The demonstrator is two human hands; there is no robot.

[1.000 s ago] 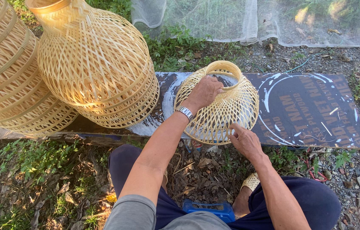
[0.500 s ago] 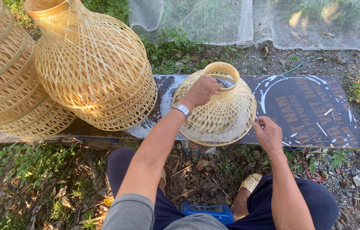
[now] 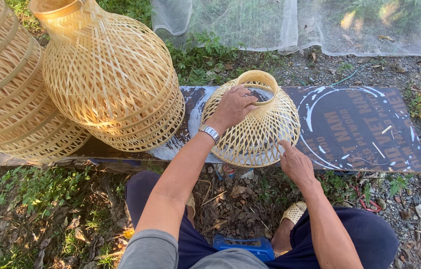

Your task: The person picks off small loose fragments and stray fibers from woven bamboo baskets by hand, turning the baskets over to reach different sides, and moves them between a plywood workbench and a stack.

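A woven bamboo lampshade (image 3: 265, 127), bell-shaped with a narrow ringed neck on top, stands on a dark plywood board (image 3: 369, 129). My left hand (image 3: 233, 107), with a metal watch on the wrist, rests on the shade's upper side and grips near the neck ring. My right hand (image 3: 295, 162) touches the shade's lower rim at the front right, fingers spread. I sit with knees apart in dark blue trousers.
Two stacks of larger woven bamboo shades (image 3: 111, 79) (image 3: 6, 94) lie on the board's left. White netting (image 3: 295, 25) covers the ground behind. Gravel, leaves and grass surround the board. A blue object (image 3: 243, 246) sits between my legs; a sandalled foot (image 3: 295, 211) is near it.
My right hand slid along the shade's lower rim from the front to the right side. The shade turned slightly under both hands. My left hand stayed on top.
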